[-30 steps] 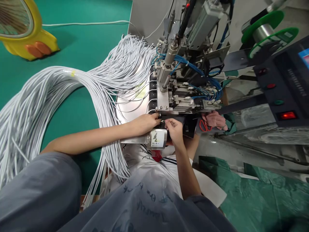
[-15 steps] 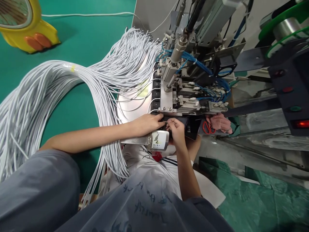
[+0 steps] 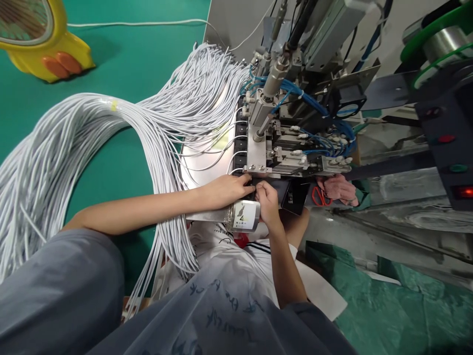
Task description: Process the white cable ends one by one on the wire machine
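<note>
My left hand [image 3: 229,190] rests at the near end of the row of black blocks [image 3: 241,144]. Two of its fingers are stretched out and apart, with their tips touching a dark part there. Close beside them, my right hand [image 3: 267,198] is closed in a pinch; what lies between its fingertips is too small to make out. White cables [image 3: 235,156] run into the black blocks under the metal press [image 3: 255,153]. Just below both hands sits a clear-sided container with a white label [image 3: 244,215].
A thick bundle of white cables [image 3: 148,148] lies across the green table [image 3: 140,44] under my left forearm. Red-handled scissors [image 3: 320,196] and a pink cloth [image 3: 339,190] are right of my hands. A yellow mirror stand [image 3: 70,47] stands far left.
My right hand's fingertips have curled in a little, and the small metallic bit seen at them before is now hidden. My left hand stays in place. The view has shifted slightly.
</note>
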`<state>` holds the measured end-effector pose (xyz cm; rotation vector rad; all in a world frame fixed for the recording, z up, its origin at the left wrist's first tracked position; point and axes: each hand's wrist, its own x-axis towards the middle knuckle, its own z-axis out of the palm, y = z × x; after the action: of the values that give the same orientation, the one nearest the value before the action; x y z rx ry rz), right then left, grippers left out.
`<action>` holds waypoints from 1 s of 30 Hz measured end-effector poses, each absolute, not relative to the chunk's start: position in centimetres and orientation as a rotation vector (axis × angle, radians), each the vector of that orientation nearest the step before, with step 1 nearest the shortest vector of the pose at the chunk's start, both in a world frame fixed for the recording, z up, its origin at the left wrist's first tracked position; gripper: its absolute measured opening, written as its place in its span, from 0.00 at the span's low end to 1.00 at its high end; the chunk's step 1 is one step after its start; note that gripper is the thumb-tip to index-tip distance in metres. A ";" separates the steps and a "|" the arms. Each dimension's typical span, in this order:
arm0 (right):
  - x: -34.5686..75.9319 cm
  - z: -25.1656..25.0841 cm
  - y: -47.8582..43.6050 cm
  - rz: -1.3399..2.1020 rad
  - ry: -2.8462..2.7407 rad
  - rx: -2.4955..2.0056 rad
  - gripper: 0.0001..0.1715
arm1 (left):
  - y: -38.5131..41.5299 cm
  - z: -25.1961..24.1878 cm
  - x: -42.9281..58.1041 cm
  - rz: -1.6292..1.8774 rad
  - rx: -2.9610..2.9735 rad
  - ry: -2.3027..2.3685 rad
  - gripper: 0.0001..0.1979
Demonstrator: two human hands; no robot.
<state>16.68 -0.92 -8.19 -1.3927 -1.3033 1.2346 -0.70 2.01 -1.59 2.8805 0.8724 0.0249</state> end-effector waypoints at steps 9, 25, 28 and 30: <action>16.4 -9.3 -0.9 1.225 -1.261 -1.352 0.20 | 1.3 -0.3 -1.0 -0.085 2.828 1.016 0.09; 15.6 -8.9 -0.6 1.306 -1.136 -1.364 0.26 | 0.9 0.3 -1.5 -0.078 2.770 1.050 0.07; 15.6 -9.0 -0.3 1.339 -1.120 -1.367 0.27 | 0.9 0.1 -1.7 -0.037 2.786 1.069 0.09; 15.8 -8.7 -0.3 1.267 -1.105 -1.404 0.26 | 1.0 0.0 -1.8 -0.006 2.804 1.084 0.09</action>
<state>15.81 -0.32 -8.68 -1.4035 -1.1053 1.2665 -1.81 0.99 -0.04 2.8036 1.0843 -0.0058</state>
